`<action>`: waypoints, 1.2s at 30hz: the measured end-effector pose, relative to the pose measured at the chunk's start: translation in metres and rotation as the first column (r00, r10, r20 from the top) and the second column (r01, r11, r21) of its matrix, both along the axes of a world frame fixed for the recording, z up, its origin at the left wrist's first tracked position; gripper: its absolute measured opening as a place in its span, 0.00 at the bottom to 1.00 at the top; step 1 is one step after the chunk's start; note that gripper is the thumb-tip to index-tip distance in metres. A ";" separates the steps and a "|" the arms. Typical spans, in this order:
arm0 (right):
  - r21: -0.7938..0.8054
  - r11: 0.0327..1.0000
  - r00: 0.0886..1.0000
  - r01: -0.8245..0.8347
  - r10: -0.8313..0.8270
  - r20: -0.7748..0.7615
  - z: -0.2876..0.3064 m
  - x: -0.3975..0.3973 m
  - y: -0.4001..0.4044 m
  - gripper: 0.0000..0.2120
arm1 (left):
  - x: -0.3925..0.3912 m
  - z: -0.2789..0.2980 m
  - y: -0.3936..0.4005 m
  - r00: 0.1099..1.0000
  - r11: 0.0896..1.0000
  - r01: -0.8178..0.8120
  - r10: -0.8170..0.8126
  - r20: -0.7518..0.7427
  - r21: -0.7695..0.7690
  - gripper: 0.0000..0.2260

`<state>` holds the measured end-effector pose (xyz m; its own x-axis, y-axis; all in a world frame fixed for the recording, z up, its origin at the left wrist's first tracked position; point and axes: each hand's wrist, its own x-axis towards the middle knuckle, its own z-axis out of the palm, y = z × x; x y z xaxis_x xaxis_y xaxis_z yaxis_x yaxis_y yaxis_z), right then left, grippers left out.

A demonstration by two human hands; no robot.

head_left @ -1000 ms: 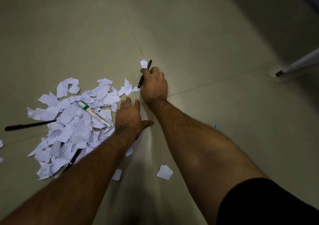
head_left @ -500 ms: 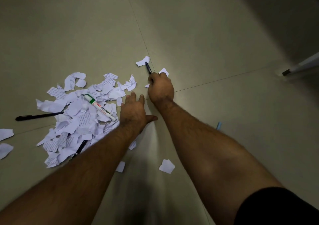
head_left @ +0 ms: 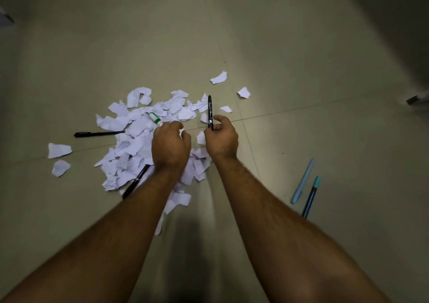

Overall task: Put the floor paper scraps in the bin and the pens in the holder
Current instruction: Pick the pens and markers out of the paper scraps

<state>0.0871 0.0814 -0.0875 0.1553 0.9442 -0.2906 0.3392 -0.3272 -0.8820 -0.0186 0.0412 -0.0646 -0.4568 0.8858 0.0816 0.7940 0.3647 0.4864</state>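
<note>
Here the right hand holds a black pen upright.

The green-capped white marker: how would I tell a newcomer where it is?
Find the heap of torn white paper scraps on the beige tiled floor. The green-capped white marker lies on its far side, partly hidden under the left hand. It is thick and white; the black pens nearby are thin.

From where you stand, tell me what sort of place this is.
Probably an indoor room, maybe an office or study: a tiled floor, a pile of torn printed paper scraps, and pens lying about, such as a light blue pen. No furniture is clearly visible.
</note>
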 end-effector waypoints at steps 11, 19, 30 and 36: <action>-0.162 0.984 0.996 -0.068 0.076 0.040 0.003 -0.020 -0.014 0.11 | -0.025 0.012 0.023 0.915 0.847 -0.261 0.370 0.161 -0.463 0.23; -0.174 0.985 0.999 0.024 -0.018 0.037 0.015 0.011 -0.031 0.11 | -0.005 0.032 0.019 0.926 0.876 -0.188 0.309 0.216 -0.444 0.16; 0.024 0.944 0.917 0.328 -0.325 0.233 0.022 0.141 -0.114 0.09 | 0.146 0.032 -0.009 0.875 0.797 0.340 -0.075 0.477 -0.499 0.12; -0.013 0.863 0.785 0.505 -0.453 0.423 0.020 0.213 -0.141 0.07 | 0.224 0.006 -0.032 0.857 0.737 0.461 -0.225 0.464 -0.495 0.14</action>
